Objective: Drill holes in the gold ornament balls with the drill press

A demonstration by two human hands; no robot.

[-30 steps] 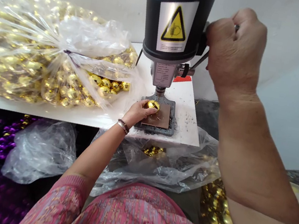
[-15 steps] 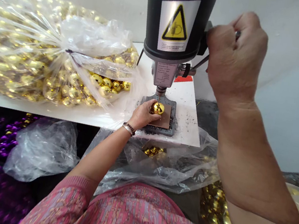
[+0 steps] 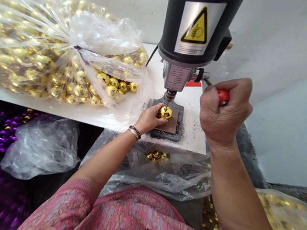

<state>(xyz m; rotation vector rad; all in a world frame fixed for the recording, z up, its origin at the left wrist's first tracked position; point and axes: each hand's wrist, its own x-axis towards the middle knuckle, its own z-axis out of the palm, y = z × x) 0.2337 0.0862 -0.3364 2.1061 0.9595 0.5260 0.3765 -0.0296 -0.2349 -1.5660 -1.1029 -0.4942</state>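
Standing on the worktop (image 3: 95, 116): one black drill press (image 3: 200, 29); under its bit (image 3: 167, 104), one faceted gold ball (image 3: 166, 113), gripped by the left hand (image 3: 150, 119), over a brown board (image 3: 172, 125); right of the press, the right hand (image 3: 223, 116), clenched around a red-knobbed lever (image 3: 223, 96); left of the press, one clear bag (image 3: 102, 34) of gold balls.

two hands (image 3: 150, 118) (image 3: 220, 119), one drill press (image 3: 190, 58), one red knob (image 3: 222, 96), one held gold ball (image 3: 166, 112), two bracelets (image 3: 135, 132)
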